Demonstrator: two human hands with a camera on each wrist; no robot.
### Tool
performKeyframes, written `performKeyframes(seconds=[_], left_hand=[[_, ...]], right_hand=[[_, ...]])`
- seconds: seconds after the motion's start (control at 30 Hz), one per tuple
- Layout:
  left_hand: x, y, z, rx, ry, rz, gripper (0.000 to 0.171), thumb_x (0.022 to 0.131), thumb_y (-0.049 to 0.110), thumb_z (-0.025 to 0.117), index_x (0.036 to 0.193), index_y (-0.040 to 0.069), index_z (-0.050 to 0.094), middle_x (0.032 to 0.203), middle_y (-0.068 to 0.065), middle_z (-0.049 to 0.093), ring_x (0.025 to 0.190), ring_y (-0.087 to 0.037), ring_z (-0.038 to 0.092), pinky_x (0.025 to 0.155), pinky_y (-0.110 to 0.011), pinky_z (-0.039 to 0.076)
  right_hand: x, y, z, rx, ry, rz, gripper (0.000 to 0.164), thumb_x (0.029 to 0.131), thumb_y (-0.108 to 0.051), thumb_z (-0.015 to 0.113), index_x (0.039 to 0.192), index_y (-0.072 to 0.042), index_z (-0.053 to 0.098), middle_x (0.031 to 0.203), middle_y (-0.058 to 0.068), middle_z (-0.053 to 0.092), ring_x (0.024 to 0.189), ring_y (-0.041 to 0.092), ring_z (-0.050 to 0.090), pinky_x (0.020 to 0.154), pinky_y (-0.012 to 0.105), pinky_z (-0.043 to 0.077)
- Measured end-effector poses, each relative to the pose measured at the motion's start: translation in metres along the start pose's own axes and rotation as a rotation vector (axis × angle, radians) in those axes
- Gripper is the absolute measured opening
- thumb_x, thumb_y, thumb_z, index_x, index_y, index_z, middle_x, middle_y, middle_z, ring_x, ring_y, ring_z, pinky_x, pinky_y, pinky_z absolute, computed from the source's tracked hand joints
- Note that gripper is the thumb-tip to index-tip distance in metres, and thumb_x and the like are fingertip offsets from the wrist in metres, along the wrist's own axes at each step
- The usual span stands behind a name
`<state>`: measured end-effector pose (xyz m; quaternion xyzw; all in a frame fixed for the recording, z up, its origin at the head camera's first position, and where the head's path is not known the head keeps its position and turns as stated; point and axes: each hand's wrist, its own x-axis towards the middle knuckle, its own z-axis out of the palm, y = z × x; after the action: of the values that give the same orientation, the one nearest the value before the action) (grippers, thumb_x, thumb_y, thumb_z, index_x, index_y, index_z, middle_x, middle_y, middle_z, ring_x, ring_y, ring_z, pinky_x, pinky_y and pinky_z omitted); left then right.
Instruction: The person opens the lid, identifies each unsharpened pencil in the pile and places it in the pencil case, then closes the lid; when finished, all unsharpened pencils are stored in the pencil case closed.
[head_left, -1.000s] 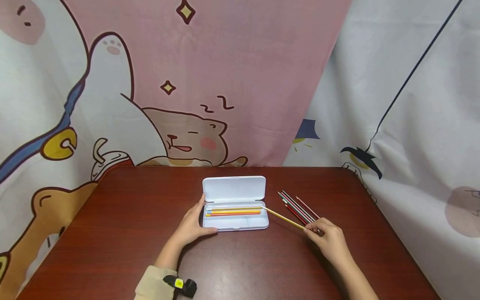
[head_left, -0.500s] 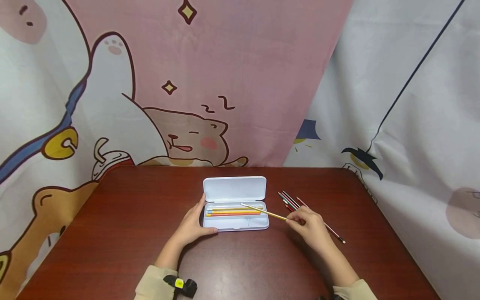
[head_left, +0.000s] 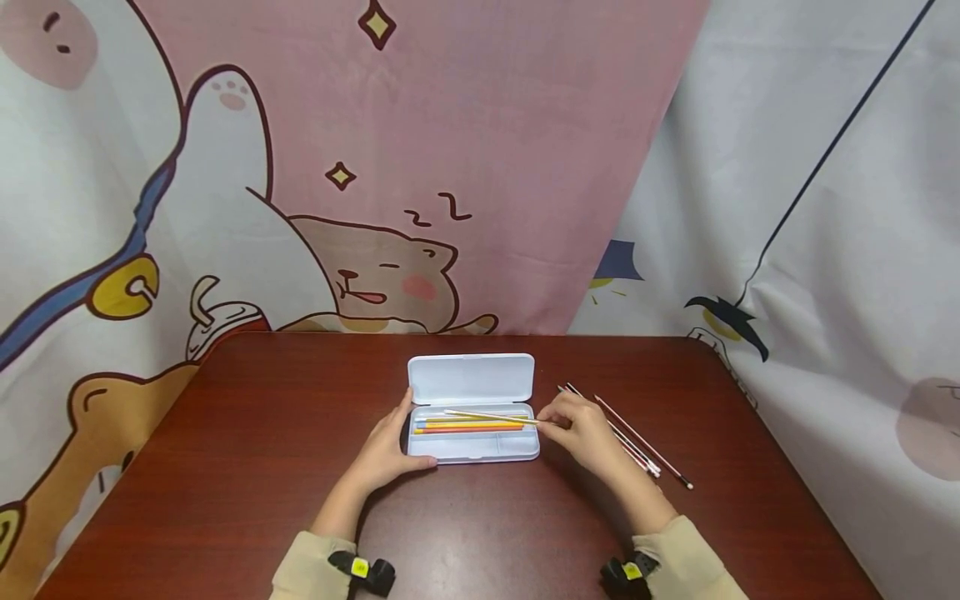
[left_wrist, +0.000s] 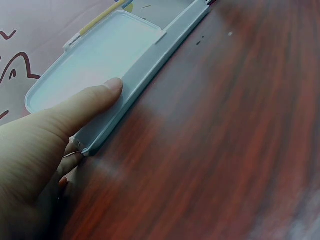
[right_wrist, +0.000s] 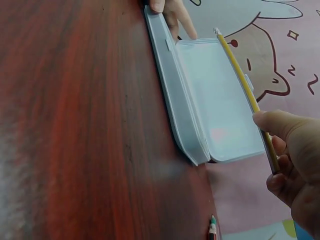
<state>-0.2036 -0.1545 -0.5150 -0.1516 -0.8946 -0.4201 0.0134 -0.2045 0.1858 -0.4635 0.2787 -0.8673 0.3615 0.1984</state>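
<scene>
Right hand (head_left: pixel 581 425) pinching a slim yellow pencil (right_wrist: pixel 239 75) over the open white rectangular case (head_left: pixel 450 448), left hand (head_left: pixel 382 450) clasping its end: loading, seemingly, calling for a level lowering!

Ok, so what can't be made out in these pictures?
Head view: the count of loose pencils, partly behind the right hand.
Head view: any lettering on the held yellow pencil, too small.
Left wrist view: the pencils inside the case, hidden by its front wall.
Right wrist view: part of the left hand, cut off by the top edge.
</scene>
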Motion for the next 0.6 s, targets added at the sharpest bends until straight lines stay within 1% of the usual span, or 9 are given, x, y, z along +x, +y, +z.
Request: performKeyframes(seconds=[0.13,0.37,0.5,0.6], left_hand=[[0.0,0.0,0.0,0.0,-0.002,0.001,0.126,0.061,0.046,0.089,0.155,0.012,0.012,0.146,-0.015,0.041,0.136,-0.036,0.029,0.107,-0.055,0.024],[-0.001,0.001,-0.001,0.005,0.0,0.004,0.126,0.061,0.045,0.089,0.155,0.012,0.013,0.147,-0.015,0.04,0.136,-0.036,0.03,0.107,-0.054,0.025],[0.0,0.001,-0.001,0.002,0.002,0.008,0.126,0.061,0.044,0.089,0.155,0.011,0.013,0.147,-0.015,0.039,0.136,-0.036,0.03,0.107,-0.054,0.025],[0.0,0.0,0.0,0.0,0.003,0.009,0.126,0.061,0.045,0.089,0.155,0.011,0.013,0.148,-0.016,0.037,0.136,-0.036,0.03,0.107,-0.055,0.025]], right_hand=[[0.008,0.001,0.008,0.021,-0.016,-0.021,0.016,0.072,-0.003,0.082,0.078,-0.013,0.071,0.073,-0.013,0.053,0.065,0.005,0.048,0.056,0.022,0.041],[0.021,0.007,0.028,0.009,-0.073,-0.005,0.012,0.075,-0.006,0.081,0.079,-0.014,0.073,0.073,-0.013,0.053,0.065,0.006,0.047,0.057,0.024,0.041],[0.026,0.014,0.041,0.02,-0.088,-0.032,0.011,0.075,-0.007,0.081,0.078,-0.013,0.072,0.073,-0.011,0.053,0.064,0.005,0.049,0.056,0.023,0.042],[0.029,0.019,0.048,0.021,-0.102,-0.04,0.01,0.075,-0.008,0.081,0.078,-0.012,0.072,0.075,-0.01,0.054,0.066,0.006,0.05,0.058,0.023,0.044]])
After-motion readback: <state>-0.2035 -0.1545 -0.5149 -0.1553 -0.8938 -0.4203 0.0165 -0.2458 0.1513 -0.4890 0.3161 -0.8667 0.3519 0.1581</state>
